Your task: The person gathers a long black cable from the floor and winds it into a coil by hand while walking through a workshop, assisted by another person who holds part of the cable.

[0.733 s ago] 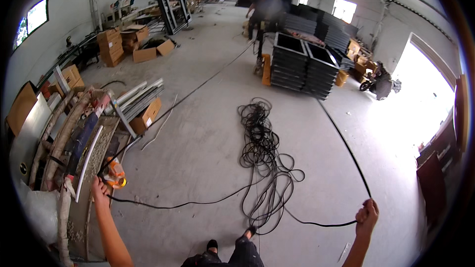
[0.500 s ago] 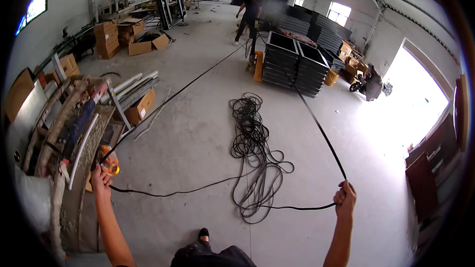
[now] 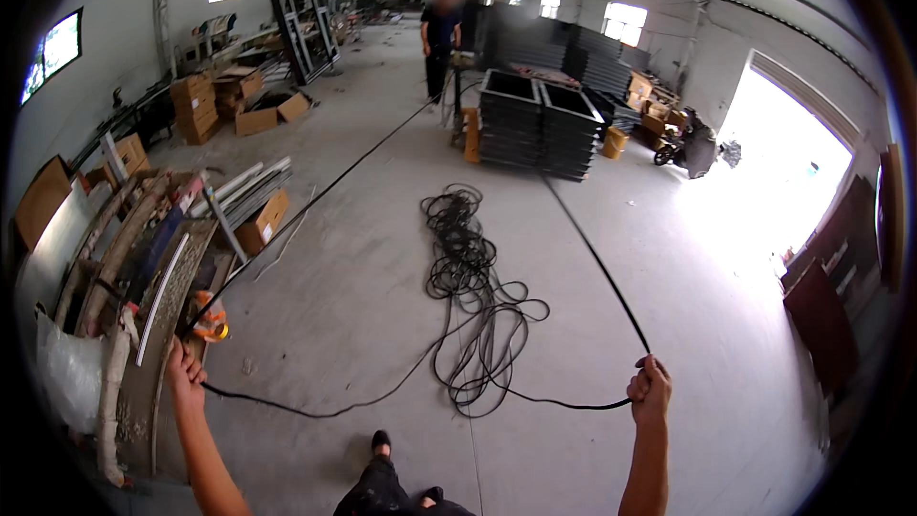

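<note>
My left hand (image 3: 185,371) grips a long black cord (image 3: 325,193), which stretches up and away toward a person (image 3: 439,43) at the far middle. On the right, my right hand (image 3: 650,390) is closed around another length of black cord (image 3: 604,268), running taut toward the stacked dark frames (image 3: 511,134); its far end is hidden there. From both hands, slack cord sags inward to a tangled heap of black cord (image 3: 460,229) on the floor between them. Whether it is cable or rubber strip I cannot make out.
At my left stands a rack of bars and wrapped lengths (image 3: 115,272), with an orange bag (image 3: 208,317) beside it. Cardboard boxes (image 3: 193,105) sit farther back. A yellow bucket (image 3: 615,142) and a covered motorbike (image 3: 697,148) are near the bright doorway (image 3: 788,143) at right.
The far person has turned and stands more upright, farther left in view. My hands keep their grip on the cord, and the slack on the left hangs lower. My view has shifted slightly.
</note>
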Demonstrator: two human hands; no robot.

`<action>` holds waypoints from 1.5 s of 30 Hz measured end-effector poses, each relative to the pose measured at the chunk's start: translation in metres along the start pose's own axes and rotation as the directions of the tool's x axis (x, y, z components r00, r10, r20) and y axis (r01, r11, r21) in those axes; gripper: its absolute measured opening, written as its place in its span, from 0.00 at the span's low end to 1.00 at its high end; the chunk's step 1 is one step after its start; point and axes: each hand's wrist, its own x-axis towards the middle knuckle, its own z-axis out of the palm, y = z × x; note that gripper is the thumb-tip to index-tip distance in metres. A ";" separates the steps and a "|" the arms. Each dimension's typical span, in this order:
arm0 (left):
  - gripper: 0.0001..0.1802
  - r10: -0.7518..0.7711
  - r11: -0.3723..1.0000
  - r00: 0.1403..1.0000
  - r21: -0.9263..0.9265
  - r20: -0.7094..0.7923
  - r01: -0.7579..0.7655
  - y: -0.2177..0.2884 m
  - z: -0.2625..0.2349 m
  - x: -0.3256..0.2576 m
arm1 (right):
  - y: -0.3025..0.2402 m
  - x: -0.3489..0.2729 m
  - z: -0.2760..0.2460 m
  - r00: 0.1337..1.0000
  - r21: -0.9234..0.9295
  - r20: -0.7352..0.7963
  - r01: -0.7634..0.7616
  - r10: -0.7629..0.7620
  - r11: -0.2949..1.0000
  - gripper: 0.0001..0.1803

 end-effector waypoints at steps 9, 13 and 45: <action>0.17 0.023 1.000 1.000 -0.013 0.015 -0.023 0.023 -0.014 -0.057 | 0.004 -0.029 -0.014 0.992 0.076 0.121 -0.043 0.033 0.996 0.14; 0.17 0.019 0.999 1.000 -0.037 -0.001 -0.019 0.027 -0.040 -0.064 | 0.013 -0.042 -0.009 0.987 0.106 0.147 -0.074 0.058 0.992 0.13; 0.15 0.252 0.897 0.240 0.133 -0.938 -0.422 0.207 -0.651 -0.285 | 0.128 -0.170 0.073 0.962 -0.082 0.174 -0.196 0.208 0.977 0.15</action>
